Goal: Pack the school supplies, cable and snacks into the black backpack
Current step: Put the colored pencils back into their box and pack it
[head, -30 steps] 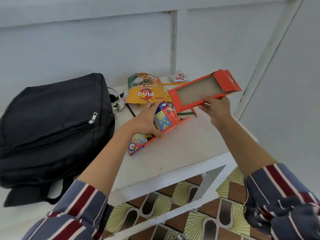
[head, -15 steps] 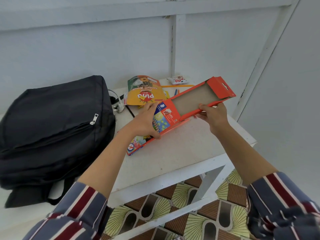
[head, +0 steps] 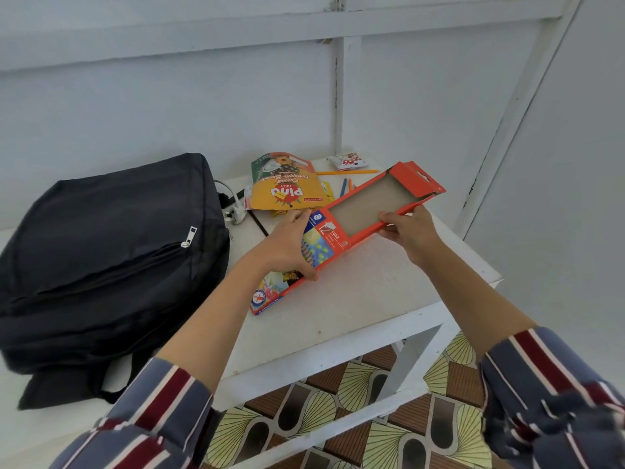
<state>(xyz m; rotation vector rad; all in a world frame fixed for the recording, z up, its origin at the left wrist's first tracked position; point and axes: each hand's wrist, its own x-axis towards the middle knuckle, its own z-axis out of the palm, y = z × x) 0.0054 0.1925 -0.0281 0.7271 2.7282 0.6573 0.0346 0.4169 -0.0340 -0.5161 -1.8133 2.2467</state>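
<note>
On the white tabletop (head: 355, 299), head view: the glossy printed card sleeve (head: 270, 292) of a pencil box is gripped by the left hand (head: 287, 245), thumb on the near edge, fingers curled over the far edge. The sleeve's low corner is rested on the tabletop. An orange card tray (head: 372, 204), shallow and rectangular, bare brown inside, hang-tab flap at the far end, is pinched at its near long wall by the right hand (head: 409, 231), thumb on top, fingers curled beneath. The tray end is met by the sleeve mouth; insertion depth cannot be told.

Black backpack (head: 101, 252), soft fabric, metal zip pull showing, is laid flat left of the sleeve. Behind the sleeve are seen a glossy yellow snack pouch (head: 287, 184), a small white sachet (head: 348, 160), loose pencils (head: 365, 171), and a white plug (head: 235, 214) with cable beside the backpack.
</note>
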